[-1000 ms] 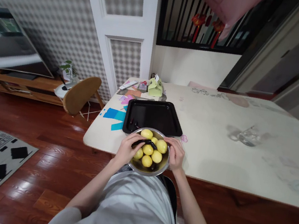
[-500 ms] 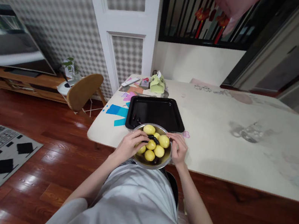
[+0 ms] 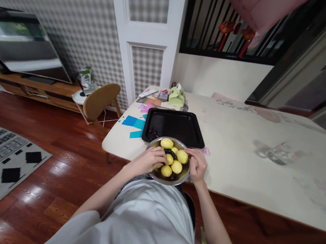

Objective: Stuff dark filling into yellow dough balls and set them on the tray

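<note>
A metal bowl (image 3: 185, 175) of yellow lemons (image 3: 177, 167) sits at the table's near edge, close to my body. Among the lemons lie glossy black elongated pieces (image 3: 171, 153), whose kind I cannot make out. My left hand (image 3: 152, 158) reaches over the bowl's left rim, its fingers curled down onto a lemon (image 3: 169, 159). With fingers and thumb, my right hand (image 3: 199, 164) grips the bowl's right rim. Just beyond the bowl is a black rectangular baking tray (image 3: 178, 124), with a few small dark pieces (image 3: 153, 131) at its left near corner.
The white table (image 3: 231, 162) carries a green tissue holder (image 3: 177, 96), a white remote (image 3: 148, 93) and, to the right, a clear glass (image 3: 281, 153). A wooden chair (image 3: 101, 99) stands left of the table. A pink balloon (image 3: 264, 10) hangs above.
The view has shifted slightly left. My left hand has moved a little deeper into the bowl, over the lemons. My right hand stays on the rim.
</note>
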`<state>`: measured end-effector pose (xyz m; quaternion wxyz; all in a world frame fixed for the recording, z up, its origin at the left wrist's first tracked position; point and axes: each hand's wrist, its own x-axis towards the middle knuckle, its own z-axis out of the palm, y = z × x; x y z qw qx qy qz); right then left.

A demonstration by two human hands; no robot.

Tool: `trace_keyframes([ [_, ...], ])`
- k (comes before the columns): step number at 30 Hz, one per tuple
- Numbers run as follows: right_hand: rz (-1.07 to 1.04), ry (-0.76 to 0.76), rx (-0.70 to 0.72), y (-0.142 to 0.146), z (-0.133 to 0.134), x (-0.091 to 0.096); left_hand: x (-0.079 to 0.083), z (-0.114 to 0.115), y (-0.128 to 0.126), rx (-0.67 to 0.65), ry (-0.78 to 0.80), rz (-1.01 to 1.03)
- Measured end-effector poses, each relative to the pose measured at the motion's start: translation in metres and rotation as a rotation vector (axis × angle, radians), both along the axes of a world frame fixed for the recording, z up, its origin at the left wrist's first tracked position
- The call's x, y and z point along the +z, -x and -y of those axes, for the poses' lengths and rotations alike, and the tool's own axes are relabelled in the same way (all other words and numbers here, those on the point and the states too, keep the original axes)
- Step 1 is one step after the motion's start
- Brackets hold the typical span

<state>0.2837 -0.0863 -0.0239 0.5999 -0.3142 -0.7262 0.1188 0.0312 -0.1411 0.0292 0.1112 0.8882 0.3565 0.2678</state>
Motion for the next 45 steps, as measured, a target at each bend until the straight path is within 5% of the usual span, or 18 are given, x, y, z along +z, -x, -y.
trace_keyframes([
  [45,0.022,-0.101,0.026,-0.002,-0.003,-0.003,-0.0029,-0.0007,0.0054,0.031,-0.056,-0.062],
])
